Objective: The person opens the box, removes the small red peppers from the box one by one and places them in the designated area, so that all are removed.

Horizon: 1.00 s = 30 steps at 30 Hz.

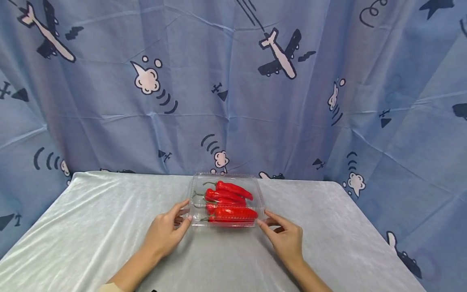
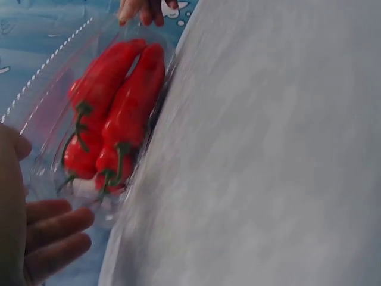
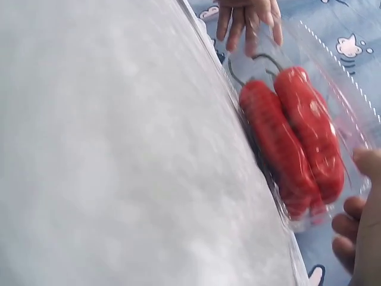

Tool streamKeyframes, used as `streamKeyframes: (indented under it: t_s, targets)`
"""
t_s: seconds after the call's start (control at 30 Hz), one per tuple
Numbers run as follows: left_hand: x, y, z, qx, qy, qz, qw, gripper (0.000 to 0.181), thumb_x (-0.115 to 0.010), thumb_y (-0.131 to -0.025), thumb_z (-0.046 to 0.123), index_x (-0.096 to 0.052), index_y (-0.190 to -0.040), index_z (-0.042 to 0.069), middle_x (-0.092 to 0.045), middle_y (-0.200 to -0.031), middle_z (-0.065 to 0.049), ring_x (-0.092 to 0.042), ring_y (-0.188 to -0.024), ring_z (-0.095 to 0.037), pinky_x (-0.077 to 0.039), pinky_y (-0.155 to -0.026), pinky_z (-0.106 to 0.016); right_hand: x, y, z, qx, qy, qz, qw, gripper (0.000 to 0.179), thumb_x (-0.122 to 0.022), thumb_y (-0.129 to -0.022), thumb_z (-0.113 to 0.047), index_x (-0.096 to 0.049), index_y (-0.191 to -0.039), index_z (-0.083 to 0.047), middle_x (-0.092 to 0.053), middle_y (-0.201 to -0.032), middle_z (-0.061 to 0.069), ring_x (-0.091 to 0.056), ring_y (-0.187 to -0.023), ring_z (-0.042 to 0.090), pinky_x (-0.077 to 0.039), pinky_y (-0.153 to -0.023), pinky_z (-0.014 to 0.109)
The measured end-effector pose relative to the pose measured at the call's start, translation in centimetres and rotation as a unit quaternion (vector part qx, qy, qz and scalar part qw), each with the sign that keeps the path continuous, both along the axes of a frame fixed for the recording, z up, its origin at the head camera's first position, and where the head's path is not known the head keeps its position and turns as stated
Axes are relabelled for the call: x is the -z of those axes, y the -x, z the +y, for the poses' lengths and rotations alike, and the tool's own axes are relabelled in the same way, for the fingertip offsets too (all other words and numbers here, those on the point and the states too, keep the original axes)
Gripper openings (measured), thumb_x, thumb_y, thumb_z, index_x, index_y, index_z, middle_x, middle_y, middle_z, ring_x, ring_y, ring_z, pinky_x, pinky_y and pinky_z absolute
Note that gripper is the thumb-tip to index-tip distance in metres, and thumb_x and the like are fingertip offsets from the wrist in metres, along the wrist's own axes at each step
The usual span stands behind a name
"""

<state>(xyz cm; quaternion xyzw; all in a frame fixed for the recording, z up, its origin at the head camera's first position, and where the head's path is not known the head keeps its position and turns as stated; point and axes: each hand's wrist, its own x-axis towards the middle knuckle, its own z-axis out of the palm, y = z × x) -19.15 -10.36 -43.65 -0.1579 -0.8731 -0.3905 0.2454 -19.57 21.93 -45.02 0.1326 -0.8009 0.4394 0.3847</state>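
A clear plastic box (image 1: 227, 177) with a ridged edge lies towards the far side of the table, and several long red peppers (image 1: 235, 213) with green stems are inside it. My left hand (image 1: 166, 231) grips the box's left end, its thumb at the near corner and its fingers along the side. At the opposite end my right hand (image 1: 286, 239) holds the box in much the same way. The left wrist view shows the pepper stems (image 2: 122, 149) pointing towards the left hand. Undersides of the fingers' contact are partly hidden.
A pale, slightly wrinkled cloth (image 1: 120, 215) covers the table. Behind its far edge hangs a blue curtain (image 1: 197, 93) printed with planes and clouds, which also runs down both sides.
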Motion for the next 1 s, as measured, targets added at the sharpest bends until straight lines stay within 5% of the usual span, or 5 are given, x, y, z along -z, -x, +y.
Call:
streamKeyframes:
  t_s: [0.23, 0.6, 1.0]
  targets:
    - [-0.8, 0.1, -0.8, 0.023, 0.071, 0.004, 0.9972, 0.044, -0.074, -0.084, 0.014, -0.066, -0.126, 0.007, -0.08, -0.098, -0.003, -0.075, -0.074, -0.008, -0.06, -0.07, -0.027, -0.6, 0.4, 1.4, -0.073, -0.064, 0.033, 0.9947, 0.037, -0.094, -0.059, 0.001, -0.078, -0.092, 0.001, -0.075, -0.068, 0.006, -0.065, -0.058, -0.005, -0.053, -0.048, 0.018]
    - [-1.9, -0.6, -0.7, 0.031, 0.1, -0.037, 0.9939, 0.043, -0.073, -0.086, 0.017, -0.066, -0.128, 0.009, -0.08, -0.099, -0.001, -0.074, -0.075, -0.008, -0.059, -0.069, -0.026, -2.2, -0.9, 1.7, -0.059, -0.028, -0.159, 0.9851, 0.033, -0.093, -0.069, -0.012, -0.077, -0.097, -0.004, -0.078, -0.077, 0.005, -0.066, -0.059, -0.001, -0.058, -0.058, 0.018]
    - [-1.4, -2.7, -1.0, 0.044, 0.095, -0.028, 0.9941, 0.045, -0.077, -0.085, 0.018, -0.066, -0.128, 0.009, -0.08, -0.099, 0.0, -0.072, -0.074, 0.0, -0.058, -0.068, -0.023, -2.2, -3.5, 1.3, -0.045, -0.009, -0.174, 0.9837, 0.031, -0.093, -0.068, -0.014, -0.078, -0.095, -0.01, -0.077, -0.075, -0.001, -0.067, -0.062, 0.0, -0.059, -0.06, 0.018]
